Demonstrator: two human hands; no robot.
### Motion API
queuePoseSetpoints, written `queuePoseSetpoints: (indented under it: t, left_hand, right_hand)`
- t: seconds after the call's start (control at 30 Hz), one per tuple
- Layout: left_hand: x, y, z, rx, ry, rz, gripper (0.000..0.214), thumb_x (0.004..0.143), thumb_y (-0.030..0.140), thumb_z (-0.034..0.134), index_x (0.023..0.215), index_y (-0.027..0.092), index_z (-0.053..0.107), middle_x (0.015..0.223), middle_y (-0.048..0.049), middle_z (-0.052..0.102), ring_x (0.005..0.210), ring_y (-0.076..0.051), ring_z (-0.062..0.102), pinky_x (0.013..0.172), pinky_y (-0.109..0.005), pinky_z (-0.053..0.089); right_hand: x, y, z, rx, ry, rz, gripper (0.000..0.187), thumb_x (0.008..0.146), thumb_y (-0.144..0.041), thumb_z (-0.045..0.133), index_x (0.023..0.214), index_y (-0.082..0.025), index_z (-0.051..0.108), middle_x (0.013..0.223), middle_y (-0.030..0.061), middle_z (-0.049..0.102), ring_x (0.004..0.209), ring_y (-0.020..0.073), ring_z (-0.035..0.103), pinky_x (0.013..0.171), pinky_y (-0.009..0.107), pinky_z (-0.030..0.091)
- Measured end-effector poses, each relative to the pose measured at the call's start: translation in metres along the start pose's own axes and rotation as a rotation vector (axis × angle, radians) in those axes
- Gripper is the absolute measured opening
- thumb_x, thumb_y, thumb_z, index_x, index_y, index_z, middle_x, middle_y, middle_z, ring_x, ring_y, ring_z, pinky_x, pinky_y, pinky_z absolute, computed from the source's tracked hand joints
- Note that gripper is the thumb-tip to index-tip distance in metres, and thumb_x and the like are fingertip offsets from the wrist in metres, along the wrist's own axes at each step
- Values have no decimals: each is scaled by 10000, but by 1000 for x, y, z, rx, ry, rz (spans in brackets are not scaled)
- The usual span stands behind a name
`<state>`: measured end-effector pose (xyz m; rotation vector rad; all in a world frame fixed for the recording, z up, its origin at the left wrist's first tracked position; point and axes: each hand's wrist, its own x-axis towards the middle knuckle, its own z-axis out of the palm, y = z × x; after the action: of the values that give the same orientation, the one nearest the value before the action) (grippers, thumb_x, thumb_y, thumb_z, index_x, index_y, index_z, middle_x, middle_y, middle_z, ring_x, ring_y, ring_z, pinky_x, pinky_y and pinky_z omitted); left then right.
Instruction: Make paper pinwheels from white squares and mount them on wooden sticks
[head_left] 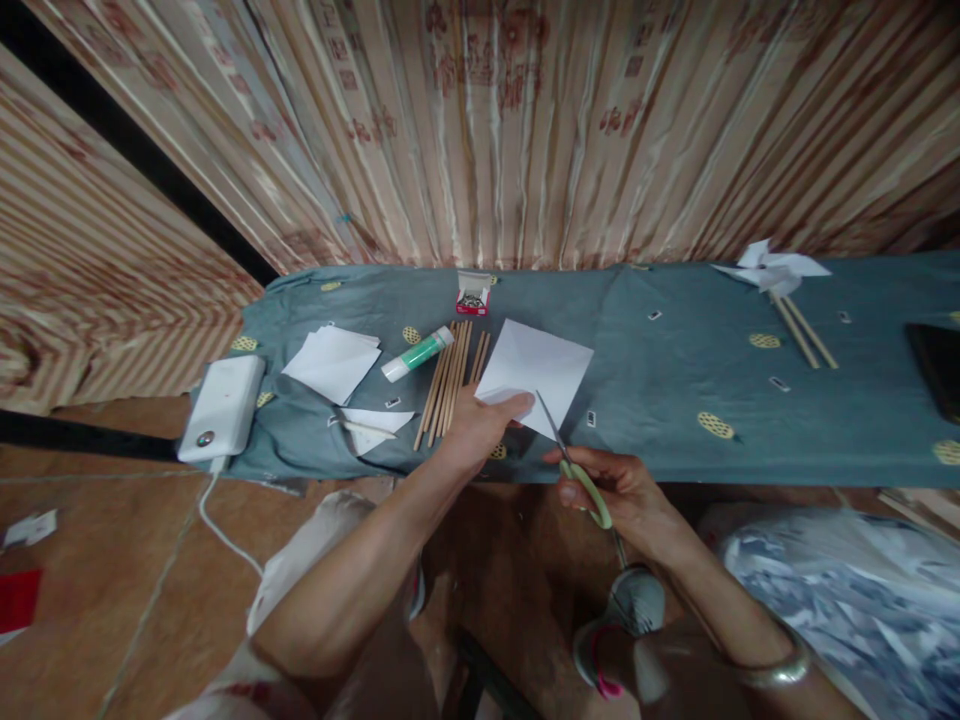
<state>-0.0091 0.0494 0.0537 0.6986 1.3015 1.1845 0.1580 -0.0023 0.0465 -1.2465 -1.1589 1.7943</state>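
Observation:
My left hand (487, 420) pinches a square sheet of white paper (536, 362) by its lower left part, thumb on top. In my right hand (611, 490) is a pair of scissors (583, 488) with pale green handles. Their blade lies over the paper's lower corner, close to my left thumb; whether it has cut in there I cannot tell. Just left of the paper lies a bundle of thin wooden sticks (448, 385), partly behind my left hand. A green and white glue stick (418, 354) rests against the sticks.
White paper sheets (334, 362), a pencil (367, 429) on a paper piece and a white power bank (223, 408) with a cable lie left. An open red box (473, 296) of small metal pieces sits behind. Paper pinwheels (780, 268) on sticks and a dark phone-like object (937, 365) lie right.

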Motion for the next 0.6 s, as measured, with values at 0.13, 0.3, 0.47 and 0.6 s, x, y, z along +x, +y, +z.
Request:
queuePoseSetpoints:
  t: [0.13,0.3,0.47,0.6]
  left_hand:
    - [0,0,0,-5,7,-7,228,527,228,788,711,152,677,687,-37,699,619,-165,622,578,-273,488]
    - [-1,1,0,10,11,-9,229,533,214,787,720,148,673,687,-32,693,613,-161,617,565,-270,486]
    - [-2,1,0,20,-17,-3,216,540,220,782,708,146,668,675,-30,686,598,-157,607,546,-265,480]
    - [-2,1,0,17,-13,-23,229,529,232,790,701,137,672,687,-44,696,607,-164,615,561,-273,490]
  right_hand:
    - [0,2,-1,14,24,14,421,521,-450,866,819,-182,738,555,-43,577,488,74,455,472,221,419]
    - [1,4,-2,40,18,38,405,534,-423,867,841,-190,743,557,-48,585,504,80,485,513,229,457]
    - [0,4,-2,53,11,30,386,539,-409,869,841,-201,748,572,-48,601,516,82,505,527,228,469]
    - [-1,3,-1,55,15,33,384,529,-428,871,804,-190,748,551,-46,588,490,74,481,499,224,454]
